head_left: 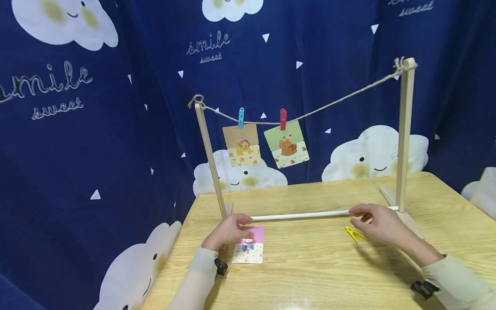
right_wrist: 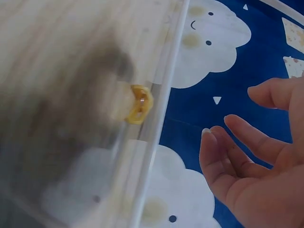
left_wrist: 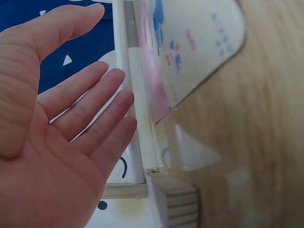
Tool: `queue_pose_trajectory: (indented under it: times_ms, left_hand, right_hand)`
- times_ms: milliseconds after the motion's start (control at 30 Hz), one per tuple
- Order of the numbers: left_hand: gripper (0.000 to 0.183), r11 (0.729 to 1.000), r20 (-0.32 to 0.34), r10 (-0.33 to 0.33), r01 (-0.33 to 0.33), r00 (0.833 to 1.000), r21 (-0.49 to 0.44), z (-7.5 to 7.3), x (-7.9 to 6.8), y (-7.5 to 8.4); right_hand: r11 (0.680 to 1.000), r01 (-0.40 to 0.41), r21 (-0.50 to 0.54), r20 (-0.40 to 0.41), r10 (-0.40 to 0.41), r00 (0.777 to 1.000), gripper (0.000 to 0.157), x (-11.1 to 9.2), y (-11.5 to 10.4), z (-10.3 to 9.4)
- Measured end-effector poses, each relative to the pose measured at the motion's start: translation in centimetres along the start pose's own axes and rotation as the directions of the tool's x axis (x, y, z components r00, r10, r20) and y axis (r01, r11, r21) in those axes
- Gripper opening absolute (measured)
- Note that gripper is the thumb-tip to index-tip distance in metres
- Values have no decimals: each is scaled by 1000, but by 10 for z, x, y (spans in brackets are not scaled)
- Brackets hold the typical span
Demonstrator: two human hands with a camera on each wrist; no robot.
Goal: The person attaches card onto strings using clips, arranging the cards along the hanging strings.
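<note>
The pink-and-cream card (head_left: 249, 250) lies left on the surface (head_left: 302, 267) — likely light, bendy, best pinched by an edge; the yellow clothespin (head_left: 351, 234), right, looks springy. Left hand (head_left: 230, 230), right hand (head_left: 381, 224): empty, fingers parted.

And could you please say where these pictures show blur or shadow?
Head view: mostly crisp, soft shadow on the wooden table near the right hand; left wrist view: the pink-and-white card looks blurry, the left hand clearer; right wrist view: the yellow clothespin is blurred, a dark shadow beside it.
</note>
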State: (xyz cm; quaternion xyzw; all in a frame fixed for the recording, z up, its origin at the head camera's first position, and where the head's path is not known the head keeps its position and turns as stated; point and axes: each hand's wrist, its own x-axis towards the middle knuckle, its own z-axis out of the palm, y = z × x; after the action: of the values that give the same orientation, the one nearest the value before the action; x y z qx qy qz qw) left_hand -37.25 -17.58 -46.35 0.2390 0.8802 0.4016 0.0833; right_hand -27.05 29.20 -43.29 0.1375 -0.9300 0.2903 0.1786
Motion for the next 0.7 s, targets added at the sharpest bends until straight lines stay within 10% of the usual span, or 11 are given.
queue_pose_trajectory:
  times_ms: [700]
  left_hand:
    - [66, 998, -10, -23, 24, 1000, 50, 4, -1, -14]
  right_hand:
    - [991, -106, 76, 213, 87, 973, 41, -14, 29, 13]
